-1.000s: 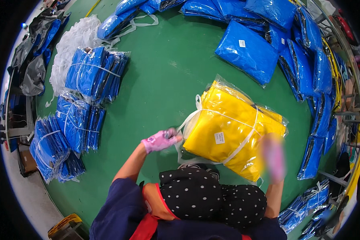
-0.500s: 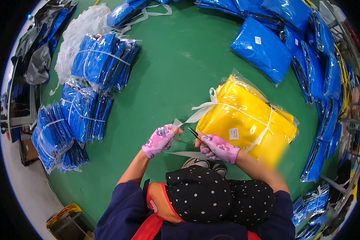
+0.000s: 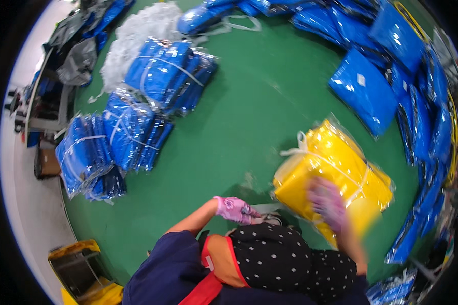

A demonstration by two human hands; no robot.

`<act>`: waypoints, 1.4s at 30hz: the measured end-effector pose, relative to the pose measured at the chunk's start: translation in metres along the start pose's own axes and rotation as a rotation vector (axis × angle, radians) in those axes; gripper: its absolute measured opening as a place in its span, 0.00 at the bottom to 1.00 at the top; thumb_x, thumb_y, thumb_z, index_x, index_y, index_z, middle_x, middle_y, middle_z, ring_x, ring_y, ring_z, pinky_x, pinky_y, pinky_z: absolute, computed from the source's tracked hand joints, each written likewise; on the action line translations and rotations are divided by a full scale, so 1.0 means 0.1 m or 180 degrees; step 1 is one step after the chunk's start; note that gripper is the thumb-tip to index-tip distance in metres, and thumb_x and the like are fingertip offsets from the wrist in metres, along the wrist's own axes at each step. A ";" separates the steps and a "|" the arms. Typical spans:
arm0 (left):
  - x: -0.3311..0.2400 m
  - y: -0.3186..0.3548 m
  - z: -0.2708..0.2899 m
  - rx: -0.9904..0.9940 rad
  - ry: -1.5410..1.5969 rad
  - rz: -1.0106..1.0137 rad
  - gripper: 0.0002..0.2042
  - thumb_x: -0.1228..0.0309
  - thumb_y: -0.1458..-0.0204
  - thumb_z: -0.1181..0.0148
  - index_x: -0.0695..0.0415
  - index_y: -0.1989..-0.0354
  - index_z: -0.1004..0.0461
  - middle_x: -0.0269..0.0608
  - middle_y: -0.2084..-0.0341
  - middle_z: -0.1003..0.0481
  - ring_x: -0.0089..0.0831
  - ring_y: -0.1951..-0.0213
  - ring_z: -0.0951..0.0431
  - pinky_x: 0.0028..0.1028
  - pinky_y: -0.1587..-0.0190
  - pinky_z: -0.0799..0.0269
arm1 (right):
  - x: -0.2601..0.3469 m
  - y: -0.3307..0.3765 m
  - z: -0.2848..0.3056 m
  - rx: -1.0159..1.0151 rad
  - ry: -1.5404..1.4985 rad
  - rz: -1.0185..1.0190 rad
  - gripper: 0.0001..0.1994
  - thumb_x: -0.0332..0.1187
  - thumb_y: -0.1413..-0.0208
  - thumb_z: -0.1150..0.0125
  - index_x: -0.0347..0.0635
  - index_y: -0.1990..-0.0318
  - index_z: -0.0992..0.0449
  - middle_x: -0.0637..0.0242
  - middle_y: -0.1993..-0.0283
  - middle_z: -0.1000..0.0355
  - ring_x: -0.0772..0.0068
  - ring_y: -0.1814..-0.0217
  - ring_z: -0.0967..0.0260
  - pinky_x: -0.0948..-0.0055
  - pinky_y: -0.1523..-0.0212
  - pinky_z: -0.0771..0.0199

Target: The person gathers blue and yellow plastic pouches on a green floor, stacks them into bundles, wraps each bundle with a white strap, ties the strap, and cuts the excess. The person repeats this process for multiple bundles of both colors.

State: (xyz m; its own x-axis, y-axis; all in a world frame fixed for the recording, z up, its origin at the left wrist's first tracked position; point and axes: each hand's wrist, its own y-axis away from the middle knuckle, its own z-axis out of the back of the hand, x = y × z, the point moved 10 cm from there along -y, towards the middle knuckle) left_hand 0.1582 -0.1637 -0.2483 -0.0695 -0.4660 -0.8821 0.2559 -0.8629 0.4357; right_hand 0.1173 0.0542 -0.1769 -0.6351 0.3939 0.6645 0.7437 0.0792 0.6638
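— What can't be made out?
— The right hand [image 3: 326, 202], at four o'clock over the yellow bundle [image 3: 331, 173], is motion-blurred; its grip is unreadable.
— Anything else?
— Blue packs [image 3: 432, 152] at three o'clock run off the rim.

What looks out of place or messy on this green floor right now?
Nothing looks spilled or torn. The one odd thing is the single yellow bundle lying tilted among all the blue bundles, its white strap loose at one corner. The right hand is blurred over it; the left hand sits beside it.
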 end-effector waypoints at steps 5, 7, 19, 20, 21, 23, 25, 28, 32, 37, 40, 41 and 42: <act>0.12 -0.23 1.00 -0.1736 -0.0927 0.0747 0.32 0.44 0.46 0.57 0.60 0.44 0.37 0.55 0.47 0.35 0.44 0.46 0.34 0.35 0.42 0.41 | -0.27 0.79 2.52 -0.2133 -0.0402 0.0961 0.24 0.48 0.40 0.59 0.41 0.44 0.39 0.61 0.48 0.40 0.66 0.53 0.42 0.67 0.52 0.42; 0.54 -0.91 0.79 -0.1688 0.1029 0.0819 0.38 0.40 0.47 0.61 0.59 0.38 0.46 0.51 0.41 0.42 0.43 0.40 0.41 0.33 0.39 0.46 | -0.92 0.69 3.22 -0.2035 -0.0657 0.0706 0.27 0.51 0.41 0.60 0.42 0.40 0.42 0.60 0.40 0.44 0.60 0.43 0.45 0.61 0.42 0.47; 0.54 0.28 1.38 -0.2345 0.0784 0.0440 0.20 0.61 0.40 0.57 0.61 0.45 0.38 0.43 0.53 0.30 0.29 0.54 0.31 0.29 0.49 0.35 | 0.61 -0.58 0.60 -0.0492 0.0417 0.1085 0.12 0.36 0.42 0.51 0.39 0.55 0.30 0.58 0.56 0.30 0.65 0.57 0.30 0.67 0.56 0.29; 0.97 0.86 1.32 -0.2805 0.2324 0.0419 0.20 0.61 0.41 0.56 0.60 0.44 0.38 0.43 0.52 0.31 0.30 0.53 0.31 0.29 0.49 0.35 | 0.71 -0.70 0.02 0.0012 0.0708 0.1345 0.11 0.35 0.42 0.52 0.39 0.56 0.31 0.58 0.56 0.30 0.65 0.57 0.31 0.67 0.55 0.30; 0.88 1.21 1.26 -0.3256 0.2688 0.0168 0.20 0.61 0.40 0.57 0.60 0.45 0.38 0.42 0.53 0.30 0.31 0.54 0.30 0.30 0.50 0.34 | 0.76 -0.75 -0.39 0.0341 0.1099 0.1733 0.10 0.34 0.42 0.53 0.40 0.57 0.31 0.59 0.57 0.31 0.65 0.57 0.31 0.67 0.53 0.31; 0.80 1.55 1.41 -0.3812 0.2300 0.0556 0.21 0.60 0.44 0.53 0.60 0.46 0.38 0.43 0.53 0.30 0.33 0.54 0.30 0.31 0.50 0.34 | 0.87 -0.67 -1.03 0.0746 0.1651 0.2748 0.09 0.33 0.41 0.55 0.41 0.59 0.31 0.59 0.58 0.32 0.66 0.57 0.33 0.67 0.51 0.33; 0.75 1.58 1.61 -0.4155 0.1386 0.0976 0.23 0.60 0.48 0.50 0.60 0.46 0.37 0.44 0.54 0.30 0.34 0.54 0.30 0.32 0.50 0.33 | 0.78 -0.73 -1.16 0.0634 0.1636 0.2902 0.07 0.32 0.41 0.57 0.42 0.61 0.32 0.59 0.59 0.33 0.66 0.56 0.34 0.66 0.49 0.35; 0.51 1.14 1.67 -0.4125 -0.0501 0.1042 0.26 0.59 0.54 0.44 0.60 0.48 0.36 0.44 0.54 0.30 0.36 0.53 0.30 0.33 0.51 0.33 | 0.21 -0.84 -0.52 0.0178 0.1304 0.1640 0.11 0.36 0.42 0.58 0.43 0.67 0.29 0.64 0.70 0.29 0.68 0.66 0.32 0.69 0.59 0.33; -0.17 -0.11 0.91 -0.3065 -0.2728 -0.0674 0.30 0.58 0.62 0.37 0.61 0.49 0.35 0.46 0.56 0.29 0.38 0.53 0.30 0.35 0.51 0.33 | -0.22 -0.36 0.18 -0.0058 0.0787 0.1207 0.12 0.38 0.41 0.56 0.42 0.65 0.29 0.68 0.71 0.29 0.75 0.68 0.32 0.75 0.64 0.32; -0.19 -1.71 -0.61 -0.1448 -0.1354 -0.0494 0.37 0.58 0.71 0.30 0.63 0.49 0.35 0.51 0.55 0.32 0.45 0.49 0.34 0.36 0.48 0.35 | 0.54 0.98 0.92 -0.0668 -0.1382 0.2089 0.13 0.42 0.39 0.54 0.43 0.59 0.29 0.66 0.64 0.28 0.76 0.67 0.30 0.80 0.69 0.32; -0.69 -1.97 -1.51 -0.0243 -0.3163 -0.1203 0.30 0.58 0.62 0.34 0.60 0.51 0.35 0.50 0.58 0.31 0.46 0.50 0.35 0.41 0.51 0.36 | 0.70 2.21 1.71 -0.2082 -0.0671 0.2481 0.12 0.39 0.39 0.53 0.41 0.56 0.31 0.63 0.64 0.27 0.76 0.66 0.29 0.81 0.72 0.32; -0.54 -2.08 -1.59 0.0159 -0.3511 -0.1138 0.25 0.59 0.59 0.36 0.60 0.54 0.34 0.48 0.61 0.30 0.44 0.52 0.33 0.40 0.53 0.35 | 0.82 2.61 1.87 -0.2418 -0.0424 0.2882 0.12 0.39 0.39 0.53 0.41 0.56 0.30 0.63 0.64 0.27 0.77 0.68 0.29 0.83 0.74 0.35; -0.35 -2.25 -1.61 0.0548 -0.3847 -0.1058 0.21 0.61 0.57 0.38 0.59 0.57 0.34 0.47 0.63 0.30 0.42 0.54 0.32 0.40 0.55 0.34 | 0.84 2.88 2.07 -0.2541 -0.0487 0.3268 0.12 0.39 0.40 0.51 0.39 0.57 0.29 0.62 0.64 0.26 0.77 0.68 0.29 0.84 0.74 0.36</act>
State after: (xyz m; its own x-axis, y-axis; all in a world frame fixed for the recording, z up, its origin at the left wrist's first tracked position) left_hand 0.2579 0.0779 -0.3447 -0.9635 -0.0248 -0.2666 -0.0651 -0.9442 0.3229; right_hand 0.3218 0.3000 -0.0008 0.2130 0.0532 0.9756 0.5100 -0.8577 -0.0646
